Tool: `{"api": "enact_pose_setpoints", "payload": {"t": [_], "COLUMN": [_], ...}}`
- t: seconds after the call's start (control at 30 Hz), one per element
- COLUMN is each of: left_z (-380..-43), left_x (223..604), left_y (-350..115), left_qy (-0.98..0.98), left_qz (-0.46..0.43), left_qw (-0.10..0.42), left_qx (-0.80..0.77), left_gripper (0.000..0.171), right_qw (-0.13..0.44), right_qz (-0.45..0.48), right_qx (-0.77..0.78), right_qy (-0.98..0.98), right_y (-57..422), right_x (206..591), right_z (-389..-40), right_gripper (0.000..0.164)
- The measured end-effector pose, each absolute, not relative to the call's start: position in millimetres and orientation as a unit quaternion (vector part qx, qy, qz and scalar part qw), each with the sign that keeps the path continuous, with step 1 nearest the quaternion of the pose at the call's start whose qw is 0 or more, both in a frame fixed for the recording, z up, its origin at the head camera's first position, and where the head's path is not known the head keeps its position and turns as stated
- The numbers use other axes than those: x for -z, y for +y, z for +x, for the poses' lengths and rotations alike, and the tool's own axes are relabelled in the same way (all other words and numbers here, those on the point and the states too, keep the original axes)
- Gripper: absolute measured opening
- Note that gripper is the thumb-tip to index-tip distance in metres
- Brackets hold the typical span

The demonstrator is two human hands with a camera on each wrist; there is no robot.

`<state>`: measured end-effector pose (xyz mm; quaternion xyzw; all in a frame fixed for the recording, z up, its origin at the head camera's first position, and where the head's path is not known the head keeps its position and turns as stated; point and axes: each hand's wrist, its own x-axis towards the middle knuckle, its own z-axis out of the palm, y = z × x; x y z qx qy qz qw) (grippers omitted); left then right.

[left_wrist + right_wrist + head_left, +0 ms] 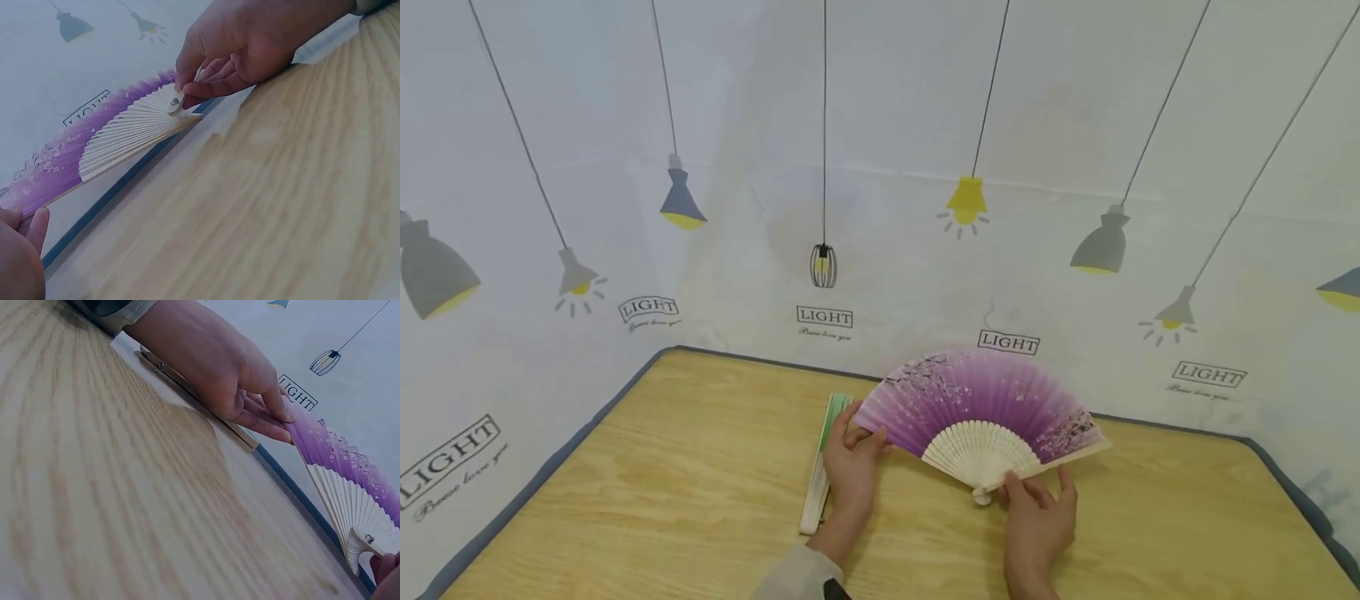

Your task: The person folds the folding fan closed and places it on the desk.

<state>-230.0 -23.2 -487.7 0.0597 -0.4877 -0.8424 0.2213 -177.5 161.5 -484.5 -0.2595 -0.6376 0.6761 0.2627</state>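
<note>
Head view: a folded green-and-white fan point(815, 500) is lying on the pale wood-grain table point(700, 467), beside a spread purple cream-ribbed fan point(985, 400). Left wrist view: the right hand point(240, 50) is pinching near its rivet point(175, 101). Right wrist view: the left hand point(234, 375) is pinching its edge — arching, seemingly, above the folded fan.

Fan point(981, 400) from above, wrist views nearer

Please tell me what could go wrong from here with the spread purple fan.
The left hand pinches the purple fan at an outer corner, so a hard pull might crease or tear it. The right hand grips near the pivot; if that slipped, the fan could swing or drop. The folded green-and-white fan lies close by the left hand and might get nudged.
</note>
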Motion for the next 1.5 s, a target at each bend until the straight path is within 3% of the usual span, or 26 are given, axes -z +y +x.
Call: {"api": "enact_pose_setpoints", "payload": {"t": [0.23, 0.53, 1.5], "left_z": [-234, -237, -247], "left_x": [492, 490, 489], "left_y": [-27, -29, -40], "left_qy": [-0.486, -0.490, -0.530], "left_qz": [0.043, 0.031, 0.010], "left_qw": [0.202, 0.185, 0.160], "left_qx": [0.849, 0.851, 0.832], "left_gripper": [0.055, 0.055, 0.056], "right_qw": [0.236, 0.258, 0.239], "right_qz": [-0.242, -0.212, -0.182], "right_qx": [-0.671, -0.671, -0.652], "right_qy": [-0.660, -0.662, -0.696], "right_y": [162, 160, 156], "right_x": [491, 488, 488], "right_z": [-175, -174, -170], "right_gripper": [0.080, 0.076, 0.076]}}
